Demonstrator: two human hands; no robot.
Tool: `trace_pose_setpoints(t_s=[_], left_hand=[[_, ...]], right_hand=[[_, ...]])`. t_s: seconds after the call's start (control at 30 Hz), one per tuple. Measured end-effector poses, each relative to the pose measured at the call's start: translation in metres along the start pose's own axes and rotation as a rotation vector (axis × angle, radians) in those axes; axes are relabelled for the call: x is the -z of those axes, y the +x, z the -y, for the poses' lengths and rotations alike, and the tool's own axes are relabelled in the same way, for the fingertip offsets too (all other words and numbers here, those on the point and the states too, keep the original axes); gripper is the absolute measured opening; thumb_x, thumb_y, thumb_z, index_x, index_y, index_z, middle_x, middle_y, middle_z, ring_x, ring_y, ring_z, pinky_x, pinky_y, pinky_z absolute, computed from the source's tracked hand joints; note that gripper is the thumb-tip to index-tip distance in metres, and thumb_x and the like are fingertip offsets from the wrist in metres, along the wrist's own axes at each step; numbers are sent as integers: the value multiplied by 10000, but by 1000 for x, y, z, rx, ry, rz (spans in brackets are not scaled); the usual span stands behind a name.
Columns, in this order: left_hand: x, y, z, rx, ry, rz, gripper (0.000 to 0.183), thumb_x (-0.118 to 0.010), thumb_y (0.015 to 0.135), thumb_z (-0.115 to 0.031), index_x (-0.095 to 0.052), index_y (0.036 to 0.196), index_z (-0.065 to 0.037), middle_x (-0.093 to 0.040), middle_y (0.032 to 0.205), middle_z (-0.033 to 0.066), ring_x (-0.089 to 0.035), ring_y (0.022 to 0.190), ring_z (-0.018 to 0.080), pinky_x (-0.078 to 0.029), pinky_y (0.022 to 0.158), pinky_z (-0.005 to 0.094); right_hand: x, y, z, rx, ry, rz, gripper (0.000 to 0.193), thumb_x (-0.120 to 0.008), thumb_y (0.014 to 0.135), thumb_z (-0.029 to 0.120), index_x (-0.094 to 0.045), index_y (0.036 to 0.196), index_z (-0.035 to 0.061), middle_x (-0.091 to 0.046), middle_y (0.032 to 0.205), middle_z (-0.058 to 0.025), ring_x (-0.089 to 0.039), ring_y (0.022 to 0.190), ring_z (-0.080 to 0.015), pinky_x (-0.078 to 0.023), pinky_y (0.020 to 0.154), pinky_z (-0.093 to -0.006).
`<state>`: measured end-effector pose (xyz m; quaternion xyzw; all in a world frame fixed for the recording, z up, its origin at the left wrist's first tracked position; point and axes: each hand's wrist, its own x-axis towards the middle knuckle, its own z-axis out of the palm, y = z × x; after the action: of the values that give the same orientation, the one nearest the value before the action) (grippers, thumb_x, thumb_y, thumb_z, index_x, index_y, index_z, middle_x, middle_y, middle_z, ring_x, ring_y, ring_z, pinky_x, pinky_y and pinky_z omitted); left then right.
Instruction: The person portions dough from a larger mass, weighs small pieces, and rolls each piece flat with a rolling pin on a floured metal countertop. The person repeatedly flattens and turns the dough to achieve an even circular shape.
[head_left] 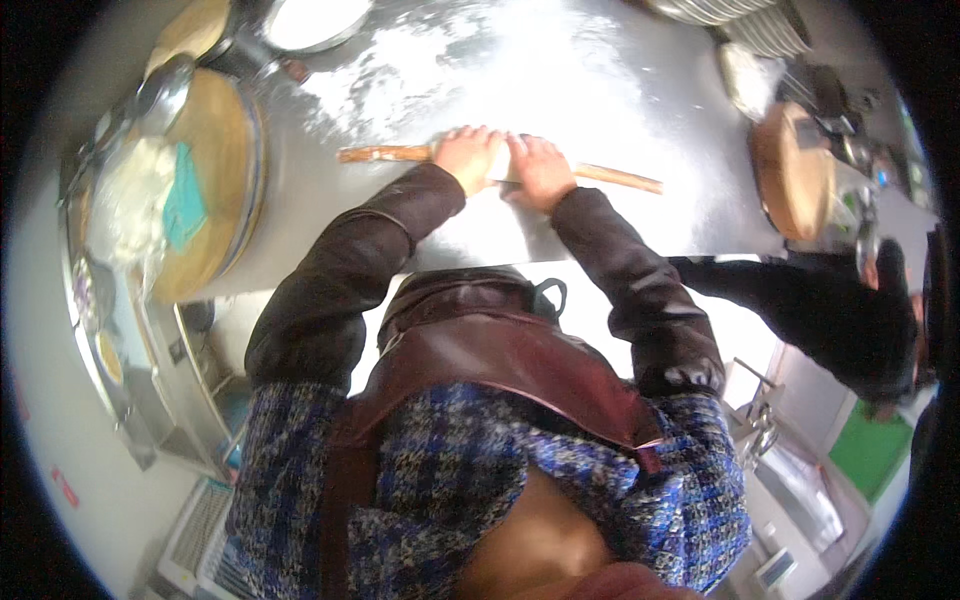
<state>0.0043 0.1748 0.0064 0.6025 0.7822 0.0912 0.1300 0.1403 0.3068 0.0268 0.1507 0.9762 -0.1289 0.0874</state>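
A long wooden rolling pin (pixel 622 178) lies crosswise on the floured steel worktop (pixel 310 210), both its ends sticking out past my hands. My left hand (pixel 468 158) is curved over the pin's middle, fingers toward the far side. Close beside it, my right hand (pixel 541 172) grips over the same pin. White dough (pixel 500 165) shows in the narrow gap between the hands and seems to be wrapped around the pin. How far the dough extends under my palms is hidden. Loose flour (pixel 430 60) is spread over the worktop beyond.
At the left, a round wooden board (pixel 225 180) carries a plastic bag of white stuff (pixel 135 195) and a teal cloth or scraper (pixel 184 200). A white bowl (pixel 315 22) stands far left. Another thick round board (pixel 790 170) is at right, where a dark-sleeved person (pixel 830 310) reaches in.
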Motion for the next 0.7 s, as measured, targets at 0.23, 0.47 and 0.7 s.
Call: trace_pose_setpoints(t_s=[0.23, 0.47, 0.7], left_hand=[[-10, -28, -8, -85, -55, 3, 663, -858, 694, -210, -572, 1277, -76, -616, 1220, 139, -576, 1176, 338, -440, 1050, 482], [-24, -54, -44, -13, -20, -570, 457, -574, 980, -264, -619, 1375, -38, -646, 1346, 106, -579, 1286, 344, -364, 1157, 525], [-19, 101, 25, 69, 114, -697, 157, -648, 928, -296, -650, 829, -173, -663, 810, 14, -642, 846, 251, -480, 835, 440]], right_hand=[[-35, -27, 19, -100, 98, -226, 375, -647, 878, 139, -634, 1238, 35, -685, 1181, -157, -673, 1079, -329, -540, 947, -467], [-27, -54, 71, -179, 216, -612, 385, -630, 880, 166, -622, 1228, -1, -652, 1188, -175, -610, 1148, -346, -463, 1047, -495], [-31, 99, -33, -270, 197, -380, 182, -560, 925, 186, -650, 1001, 47, -662, 936, -187, -672, 866, -358, -542, 743, -461]])
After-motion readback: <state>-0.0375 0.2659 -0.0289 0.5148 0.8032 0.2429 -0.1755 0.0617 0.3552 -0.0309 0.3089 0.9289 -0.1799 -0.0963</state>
